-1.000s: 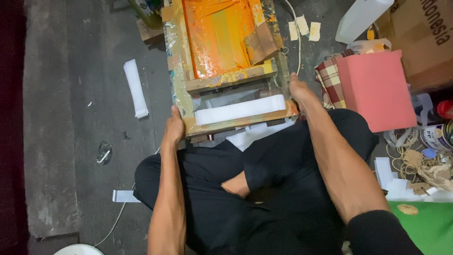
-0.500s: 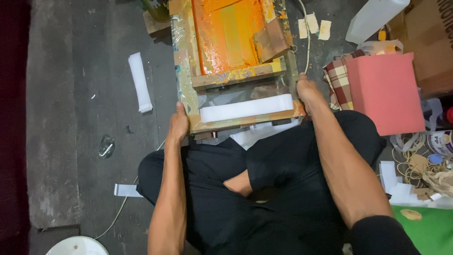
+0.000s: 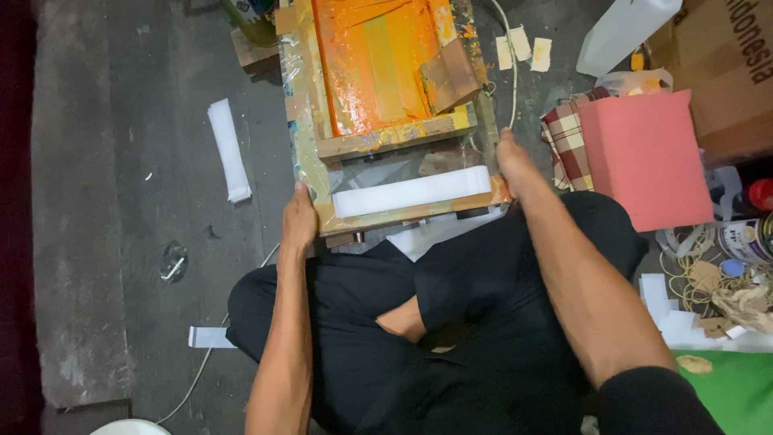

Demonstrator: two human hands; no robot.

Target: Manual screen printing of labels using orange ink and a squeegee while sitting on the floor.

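A person sat cross-legged on the grey concrete floor (image 3: 121, 242), both hands on a wooden printing frame coated in orange ink (image 3: 378, 72). The left hand (image 3: 299, 221) clasped the frame's near-left corner; the right hand (image 3: 515, 165) clasped its near-right corner. Over the last second the frame had barely shifted, the grasp staying firm. A white strip of material (image 3: 411, 192) lay across the near rail between the hands. A pink box (image 3: 644, 157) stood to the right.

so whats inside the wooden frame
Orange ink coats the screen inside the frame, with a brown squeegee lying in it. A white strip lies across the near end. Whatever is beneath the screen is hidden.
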